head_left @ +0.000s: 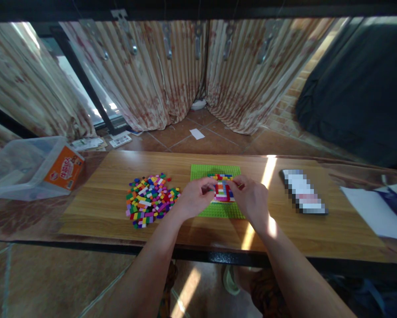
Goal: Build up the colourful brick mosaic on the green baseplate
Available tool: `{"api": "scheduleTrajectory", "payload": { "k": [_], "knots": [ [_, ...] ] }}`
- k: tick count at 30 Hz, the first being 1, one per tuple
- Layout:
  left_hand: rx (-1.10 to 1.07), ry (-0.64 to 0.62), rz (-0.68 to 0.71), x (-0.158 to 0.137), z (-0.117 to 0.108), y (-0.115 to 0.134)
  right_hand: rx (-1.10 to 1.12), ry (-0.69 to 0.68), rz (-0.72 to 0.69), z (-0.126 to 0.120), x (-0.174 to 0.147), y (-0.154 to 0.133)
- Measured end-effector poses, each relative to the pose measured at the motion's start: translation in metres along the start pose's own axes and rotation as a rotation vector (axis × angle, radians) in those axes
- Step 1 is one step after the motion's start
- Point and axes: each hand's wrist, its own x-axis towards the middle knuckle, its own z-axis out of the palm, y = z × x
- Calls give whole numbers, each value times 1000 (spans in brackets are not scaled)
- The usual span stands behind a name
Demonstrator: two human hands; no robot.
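Brick build [222, 191]: on green baseplate [220, 213], frame centre
Left hand [196, 197]: half-curled at build's left; grip can't be told
Right hand [252, 197]: fingers bent, build's right; grip unclear

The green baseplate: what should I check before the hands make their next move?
1. Green baseplate lying on the wooden tabletop: ok.
2. Left hand and right hand both at the brick build: ok.
3. Loose bricks piled apart from the baseplate, to its left: ok.
4. Phone-like device well off the baseplate: ok.
5. Whole build in plain view: not ok; the hands cover part of it.
6. A loose brick pinched in either hand: cannot tell, too small.
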Motion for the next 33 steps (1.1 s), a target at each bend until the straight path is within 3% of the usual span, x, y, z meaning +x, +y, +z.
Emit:
{"api": "scheduleTrajectory", "payload": {
  "k": [4, 9, 13, 25, 33],
  "knots": [
    [-12, -5, 5, 0, 0, 0, 105, 15, 26, -7, 1, 4],
    [11, -1, -21, 1, 1, -1, 188, -18, -197, -14, -2, 7],
    [-1, -4, -14, 0, 1, 0, 93, -67, -249, -13, -6, 7],
    [46, -9, -3, 2, 0, -2, 103, -55, -186, -8, -5, 9],
    [27, 5, -4, 1, 0, -5, 237, -72, -37, -2, -6, 10]
  ]
}}
